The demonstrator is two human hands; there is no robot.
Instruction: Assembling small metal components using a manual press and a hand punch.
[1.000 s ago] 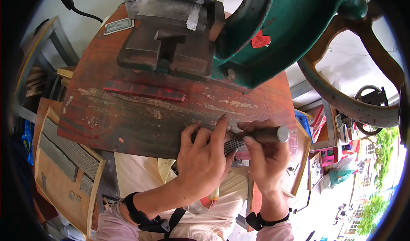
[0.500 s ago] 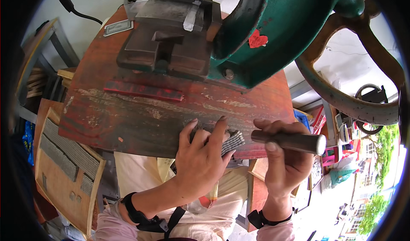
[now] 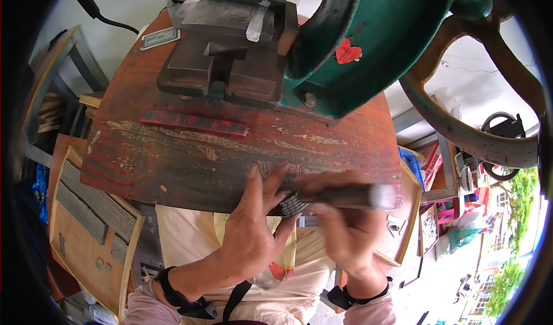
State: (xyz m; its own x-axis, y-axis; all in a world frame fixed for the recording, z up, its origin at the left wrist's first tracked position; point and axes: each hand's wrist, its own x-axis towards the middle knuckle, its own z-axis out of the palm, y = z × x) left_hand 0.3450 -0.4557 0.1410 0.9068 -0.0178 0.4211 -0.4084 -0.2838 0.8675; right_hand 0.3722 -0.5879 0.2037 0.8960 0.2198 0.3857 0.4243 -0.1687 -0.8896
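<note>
left hand [image 3: 253, 233]: flat, fingers spread, pinning the ridged metal strip [image 3: 292, 204] at the worn red bench [image 3: 173, 158] near edge | right hand [image 3: 345, 221]: closed round dark rod tool [image 3: 351, 196] | change: rod, lifted half a second ago, is back on the strip, motion-blurred, probably mid-stroke

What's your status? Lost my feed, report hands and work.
Left hand pressing ridged metal piece at table edge. Right hand gripping cylindrical tool, motion-blurred. Nothing between them.
</note>
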